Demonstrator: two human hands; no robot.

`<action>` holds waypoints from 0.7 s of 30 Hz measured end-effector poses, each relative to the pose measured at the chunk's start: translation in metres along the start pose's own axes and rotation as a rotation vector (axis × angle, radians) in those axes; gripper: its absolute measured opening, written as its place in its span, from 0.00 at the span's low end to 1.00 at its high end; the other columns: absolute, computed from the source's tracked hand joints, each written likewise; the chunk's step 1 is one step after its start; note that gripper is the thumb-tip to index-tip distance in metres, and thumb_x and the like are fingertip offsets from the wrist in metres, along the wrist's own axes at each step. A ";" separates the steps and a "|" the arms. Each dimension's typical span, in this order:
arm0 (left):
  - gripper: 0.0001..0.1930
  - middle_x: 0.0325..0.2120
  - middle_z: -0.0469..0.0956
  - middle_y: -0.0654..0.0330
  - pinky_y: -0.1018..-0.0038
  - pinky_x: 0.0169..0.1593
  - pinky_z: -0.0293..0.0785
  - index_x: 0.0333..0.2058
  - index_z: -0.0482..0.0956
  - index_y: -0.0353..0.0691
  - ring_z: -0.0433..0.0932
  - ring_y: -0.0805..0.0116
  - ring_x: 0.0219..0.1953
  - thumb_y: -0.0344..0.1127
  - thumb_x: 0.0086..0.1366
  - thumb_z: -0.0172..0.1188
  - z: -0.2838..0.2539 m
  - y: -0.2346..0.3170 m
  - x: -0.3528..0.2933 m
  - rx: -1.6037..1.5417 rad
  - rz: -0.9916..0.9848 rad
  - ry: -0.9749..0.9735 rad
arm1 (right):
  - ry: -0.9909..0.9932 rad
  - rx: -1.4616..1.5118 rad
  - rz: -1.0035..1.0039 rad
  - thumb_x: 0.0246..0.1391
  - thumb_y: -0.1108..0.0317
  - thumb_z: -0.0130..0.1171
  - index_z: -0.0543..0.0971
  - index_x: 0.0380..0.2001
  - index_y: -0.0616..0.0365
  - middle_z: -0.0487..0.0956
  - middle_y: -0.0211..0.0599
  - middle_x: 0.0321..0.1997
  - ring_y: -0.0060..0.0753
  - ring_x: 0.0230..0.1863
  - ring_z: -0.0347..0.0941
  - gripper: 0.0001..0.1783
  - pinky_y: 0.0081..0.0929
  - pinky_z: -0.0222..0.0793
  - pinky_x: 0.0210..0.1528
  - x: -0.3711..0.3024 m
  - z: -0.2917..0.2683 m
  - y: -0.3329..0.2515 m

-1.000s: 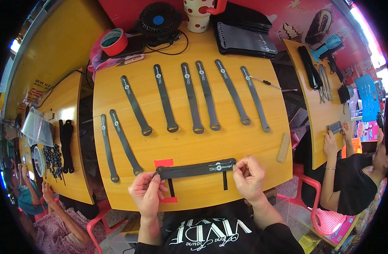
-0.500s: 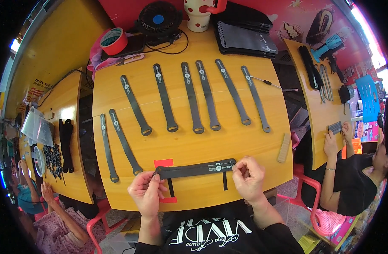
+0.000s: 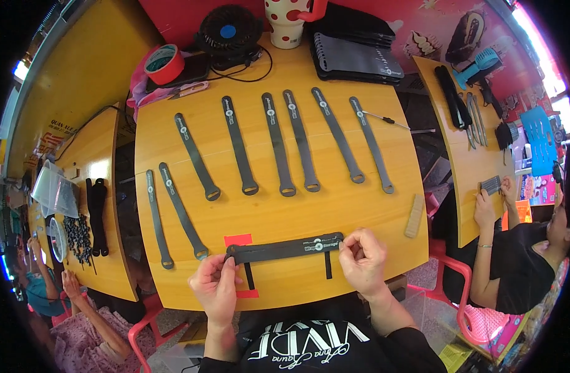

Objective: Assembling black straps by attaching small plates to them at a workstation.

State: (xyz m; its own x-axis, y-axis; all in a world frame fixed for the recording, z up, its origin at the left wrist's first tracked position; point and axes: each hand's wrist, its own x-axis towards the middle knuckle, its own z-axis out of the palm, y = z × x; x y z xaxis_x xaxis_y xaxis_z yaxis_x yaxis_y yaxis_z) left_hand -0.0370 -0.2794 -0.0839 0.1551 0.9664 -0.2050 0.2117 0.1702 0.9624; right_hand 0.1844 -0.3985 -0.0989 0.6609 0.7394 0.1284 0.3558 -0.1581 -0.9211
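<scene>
Near the front edge of the table, black hook-and-loop straps (image 3: 278, 250) with white print lie crosswise between my hands; two layered edges show, slightly offset. My left hand (image 3: 214, 283) pinches their left end between thumb and fingers. At the right end, my right hand (image 3: 364, 261) is closed with its fingertips on the strap tip. Two short black strips (image 3: 328, 266) stick out below the straps on the table. Red tape (image 3: 237, 240) shows on the tabletop beside my left hand. Farther back, several single straps (image 3: 237, 146), each with a slotted end, lie spread out.
A pale wooden block (image 3: 413, 216) lies at the right edge, below a thin pen-like tool (image 3: 387, 119). At the back stand a black fan (image 3: 229, 34), a red tape roll (image 3: 164, 64), a dotted cup (image 3: 285, 25) and stacked dark pouches (image 3: 359, 59). Co-workers sit at side tables.
Both hands keep hold of the straps in nearly the same place. The whole view has shifted slightly; the two strap layers look a little more offset at the right end.
</scene>
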 end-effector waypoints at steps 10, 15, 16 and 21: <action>0.02 0.22 0.78 0.61 0.85 0.21 0.67 0.33 0.78 0.29 0.71 0.81 0.17 0.22 0.64 0.58 -0.005 -0.003 0.002 0.057 -0.006 -0.033 | 0.003 -0.019 0.030 0.44 0.87 0.57 0.69 0.23 0.61 0.69 0.29 0.18 0.18 0.16 0.66 0.11 0.17 0.60 0.19 0.003 -0.001 -0.007; 0.02 0.22 0.78 0.61 0.85 0.21 0.67 0.33 0.78 0.29 0.71 0.81 0.17 0.22 0.64 0.58 -0.004 -0.003 0.003 0.030 -0.008 -0.036 | -0.007 -0.039 0.023 0.43 0.88 0.56 0.69 0.22 0.60 0.69 0.30 0.18 0.18 0.17 0.67 0.11 0.17 0.60 0.19 0.004 -0.001 -0.007; 0.02 0.22 0.78 0.61 0.85 0.21 0.67 0.33 0.78 0.29 0.71 0.81 0.17 0.22 0.64 0.58 -0.004 -0.003 0.002 0.030 -0.008 -0.036 | -0.007 -0.039 0.023 0.43 0.88 0.56 0.69 0.22 0.60 0.69 0.30 0.18 0.18 0.17 0.67 0.11 0.17 0.60 0.19 0.004 -0.001 -0.006; 0.03 0.22 0.78 0.61 0.85 0.21 0.67 0.34 0.79 0.29 0.72 0.81 0.17 0.22 0.64 0.57 -0.005 -0.005 0.002 0.058 0.006 -0.037 | 0.003 -0.047 0.037 0.42 0.88 0.56 0.69 0.22 0.61 0.69 0.30 0.19 0.18 0.16 0.67 0.11 0.17 0.61 0.19 0.004 0.001 -0.010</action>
State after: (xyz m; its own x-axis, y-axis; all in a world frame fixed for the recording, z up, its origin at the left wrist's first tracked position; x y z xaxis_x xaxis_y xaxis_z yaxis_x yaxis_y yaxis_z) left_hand -0.0421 -0.2769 -0.0881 0.1922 0.9593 -0.2070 0.2663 0.1520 0.9518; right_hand 0.1832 -0.3931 -0.0891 0.6758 0.7308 0.0956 0.3615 -0.2157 -0.9071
